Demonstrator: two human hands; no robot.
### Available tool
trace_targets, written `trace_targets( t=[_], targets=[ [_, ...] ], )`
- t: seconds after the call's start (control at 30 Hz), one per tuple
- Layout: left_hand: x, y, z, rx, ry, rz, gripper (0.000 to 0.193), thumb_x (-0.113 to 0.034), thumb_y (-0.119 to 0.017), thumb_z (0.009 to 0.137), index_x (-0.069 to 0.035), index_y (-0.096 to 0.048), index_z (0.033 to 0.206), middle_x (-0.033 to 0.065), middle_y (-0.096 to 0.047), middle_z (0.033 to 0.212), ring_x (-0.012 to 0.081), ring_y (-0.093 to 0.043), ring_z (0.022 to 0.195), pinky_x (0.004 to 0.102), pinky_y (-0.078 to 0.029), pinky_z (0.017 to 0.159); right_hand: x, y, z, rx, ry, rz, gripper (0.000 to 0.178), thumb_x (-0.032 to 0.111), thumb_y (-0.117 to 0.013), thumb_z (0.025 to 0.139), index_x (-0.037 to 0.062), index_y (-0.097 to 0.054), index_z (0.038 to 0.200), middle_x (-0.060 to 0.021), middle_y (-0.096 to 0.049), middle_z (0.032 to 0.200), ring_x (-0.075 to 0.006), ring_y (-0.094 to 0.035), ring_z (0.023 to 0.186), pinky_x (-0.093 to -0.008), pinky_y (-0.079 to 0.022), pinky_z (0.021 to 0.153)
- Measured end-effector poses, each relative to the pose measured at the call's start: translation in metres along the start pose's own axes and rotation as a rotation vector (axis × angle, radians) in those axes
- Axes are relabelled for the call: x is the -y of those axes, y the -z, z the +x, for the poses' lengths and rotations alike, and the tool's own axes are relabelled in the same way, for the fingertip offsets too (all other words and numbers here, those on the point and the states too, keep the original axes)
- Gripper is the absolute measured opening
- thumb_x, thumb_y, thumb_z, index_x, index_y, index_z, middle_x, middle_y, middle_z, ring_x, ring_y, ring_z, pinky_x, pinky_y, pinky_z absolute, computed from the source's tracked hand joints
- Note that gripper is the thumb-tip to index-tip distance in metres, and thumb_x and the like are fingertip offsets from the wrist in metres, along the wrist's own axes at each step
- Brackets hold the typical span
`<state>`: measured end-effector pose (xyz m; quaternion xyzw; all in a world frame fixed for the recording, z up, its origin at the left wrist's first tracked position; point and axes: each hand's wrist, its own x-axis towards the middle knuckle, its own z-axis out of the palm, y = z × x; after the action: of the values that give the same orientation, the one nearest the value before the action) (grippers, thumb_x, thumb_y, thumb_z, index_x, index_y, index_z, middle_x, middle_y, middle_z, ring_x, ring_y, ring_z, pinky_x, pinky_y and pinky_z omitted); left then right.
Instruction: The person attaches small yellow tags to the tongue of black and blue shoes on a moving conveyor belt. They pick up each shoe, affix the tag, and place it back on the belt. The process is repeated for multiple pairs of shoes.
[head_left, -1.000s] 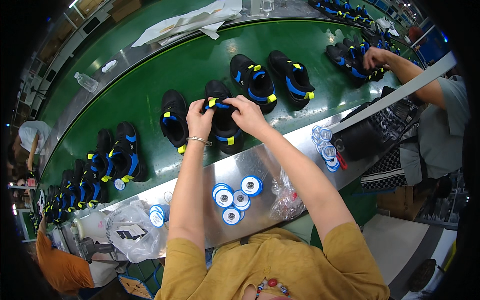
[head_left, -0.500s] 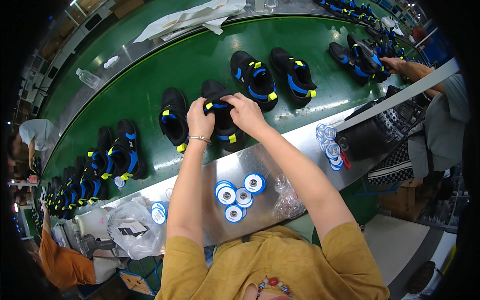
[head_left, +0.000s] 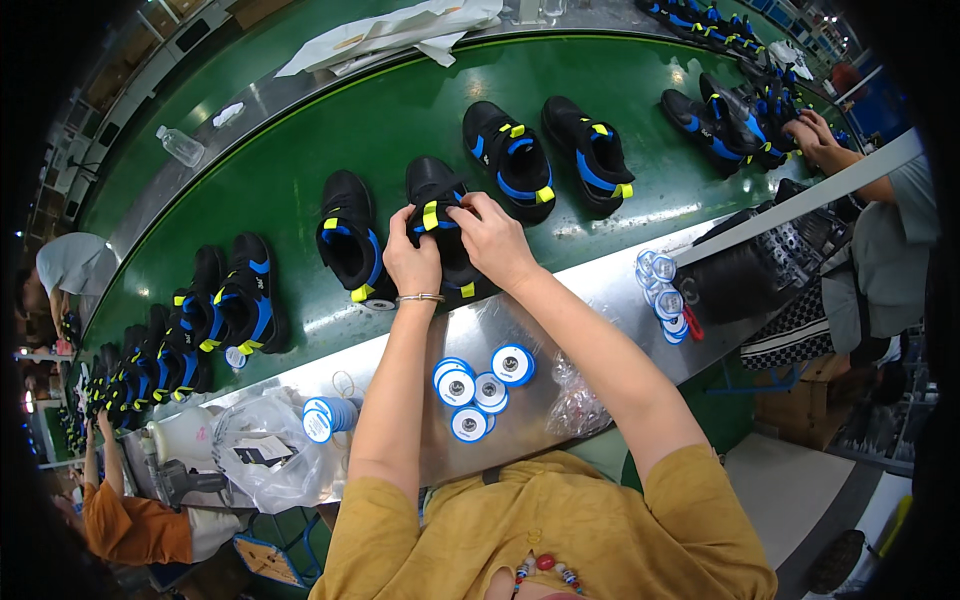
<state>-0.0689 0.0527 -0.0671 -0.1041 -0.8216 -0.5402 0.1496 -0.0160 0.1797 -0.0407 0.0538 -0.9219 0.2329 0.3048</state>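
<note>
Leftmost, a black shoe with blue straps (head_left: 350,240) lies waiting on the green conveyor belt (head_left: 300,160). Beside it my left hand (head_left: 412,262) clamps the black shoe with the yellow tab (head_left: 440,235) to steady it, while my right hand (head_left: 492,240) pinches its strap. Blue-and-white spools (head_left: 480,385) sit close on the steel ledge (head_left: 560,310), within easy reach.
</note>
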Motion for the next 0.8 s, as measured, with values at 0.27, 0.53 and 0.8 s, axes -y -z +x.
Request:
trace_targets(
  t=[0.27, 0.53, 0.8],
  targets=[
    [0.006, -0.001, 0.002, -0.001, -0.116, -0.014, 0.037, 0.008, -0.056, 0.070, -0.003, -0.061, 0.105, 0.0150, -0.063, 0.117, 0.0332, -0.061, 0.106, 0.0378, -0.049, 0.089, 0.007, 0.015, 0.000, -0.050, 0.116, 0.036, 0.025, 0.008, -0.065, 0.071, 0.0027, -0.059, 0.095, -0.0183, -0.056, 0.105, -0.0327, -0.059, 0.096, -0.0390, -0.053, 0.074],
    [-0.003, 0.013, 0.002, 0.194, -0.089, -0.023, 0.050, 0.004, -0.060, 0.073, -0.002, -0.056, 0.122, 0.0183, -0.059, 0.125, 0.0331, -0.059, 0.111, 0.0352, -0.048, 0.093, 0.037, 0.008, 0.038, 0.150, -0.046, -0.004, 0.027, 0.003, -0.060, 0.073, 0.0014, -0.051, 0.099, -0.0143, -0.056, 0.090, -0.0339, -0.062, 0.079, -0.0427, -0.052, 0.063],
    [-0.002, 0.024, -0.001, 0.137, 0.227, -0.608, 0.057, 0.011, -0.058, 0.078, -0.005, -0.040, 0.130, 0.0149, -0.046, 0.134, 0.0217, -0.059, 0.108, 0.0339, -0.054, 0.080, 0.001, 0.018, 0.035, 0.199, 0.114, -0.006, 0.022, 0.001, -0.061, 0.072, 0.0087, -0.059, 0.092, -0.0130, -0.061, 0.091, -0.0330, -0.063, 0.081, -0.0423, -0.053, 0.065]
  ],
)
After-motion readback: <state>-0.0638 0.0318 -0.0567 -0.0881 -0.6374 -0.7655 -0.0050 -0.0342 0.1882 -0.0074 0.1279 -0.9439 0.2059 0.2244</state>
